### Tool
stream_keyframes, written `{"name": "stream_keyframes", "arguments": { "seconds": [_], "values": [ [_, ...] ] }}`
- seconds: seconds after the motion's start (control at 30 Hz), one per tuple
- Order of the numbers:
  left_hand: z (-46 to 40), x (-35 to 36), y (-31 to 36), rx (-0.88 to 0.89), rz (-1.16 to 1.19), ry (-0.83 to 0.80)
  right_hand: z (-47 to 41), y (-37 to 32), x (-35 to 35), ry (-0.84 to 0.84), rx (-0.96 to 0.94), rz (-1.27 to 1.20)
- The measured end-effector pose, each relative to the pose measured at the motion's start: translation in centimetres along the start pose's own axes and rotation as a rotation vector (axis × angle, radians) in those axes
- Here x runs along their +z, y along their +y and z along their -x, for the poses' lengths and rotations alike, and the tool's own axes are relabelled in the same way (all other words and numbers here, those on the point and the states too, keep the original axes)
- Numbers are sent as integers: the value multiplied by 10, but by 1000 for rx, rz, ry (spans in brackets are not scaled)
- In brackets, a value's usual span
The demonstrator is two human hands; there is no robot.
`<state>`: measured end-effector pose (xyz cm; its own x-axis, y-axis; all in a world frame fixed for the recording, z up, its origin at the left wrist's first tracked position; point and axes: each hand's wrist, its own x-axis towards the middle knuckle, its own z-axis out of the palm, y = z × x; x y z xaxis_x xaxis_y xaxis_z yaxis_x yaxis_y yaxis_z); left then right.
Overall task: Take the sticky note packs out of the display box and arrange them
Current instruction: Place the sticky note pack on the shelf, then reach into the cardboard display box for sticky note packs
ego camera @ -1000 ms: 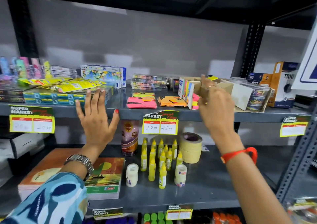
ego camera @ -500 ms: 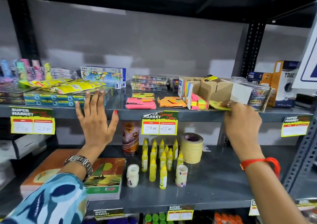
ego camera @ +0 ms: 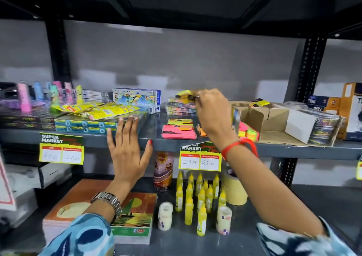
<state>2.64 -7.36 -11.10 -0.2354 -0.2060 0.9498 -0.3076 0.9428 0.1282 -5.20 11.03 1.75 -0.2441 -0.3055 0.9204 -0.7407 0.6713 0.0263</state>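
Observation:
A cardboard display box point(ego camera: 263, 116) stands on the upper shelf right of centre, with pink, yellow and green sticky note packs point(ego camera: 248, 131) at its front left corner. My right hand point(ego camera: 212, 111) is raised left of the box, shut on a yellow sticky note pack point(ego camera: 184, 94) held above the shelf. Beneath it lie a pink pack point(ego camera: 179, 131), a yellow pack point(ego camera: 180, 121) behind that, and an orange pack point(ego camera: 201, 131) partly hidden by my wrist. My left hand point(ego camera: 127, 147) rests open against the shelf's front edge, fingers spread.
Yellow packets and teal boxes point(ego camera: 94, 122) lie left of the packs; crayon boxes point(ego camera: 137, 98) and pencil cases point(ego camera: 181, 106) stand behind. Tape tins point(ego camera: 323, 126) sit right of the display box. The lower shelf holds glue bottles point(ego camera: 197, 195), masking tape point(ego camera: 235, 189) and notebooks point(ego camera: 133, 216).
My right hand pulled a yellow pack from the display box, swung out to the right, then carried it left and up above the laid-out packs. My left hand has stayed on the shelf edge.

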Motion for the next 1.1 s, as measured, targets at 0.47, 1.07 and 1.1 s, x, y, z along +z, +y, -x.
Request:
{"name": "stream_keyframes", "arguments": {
  "seconds": [0.47,1.07,1.1],
  "values": [
    [1,3,-1,-3,4,22,-12,-24,7,-533,183,-59],
    [0,2,1,-20,29,26,0,-65,-1,-803,313,-11],
    [0,2,1,-19,28,31,2,-64,-4,-767,311,-38]
  ]
}}
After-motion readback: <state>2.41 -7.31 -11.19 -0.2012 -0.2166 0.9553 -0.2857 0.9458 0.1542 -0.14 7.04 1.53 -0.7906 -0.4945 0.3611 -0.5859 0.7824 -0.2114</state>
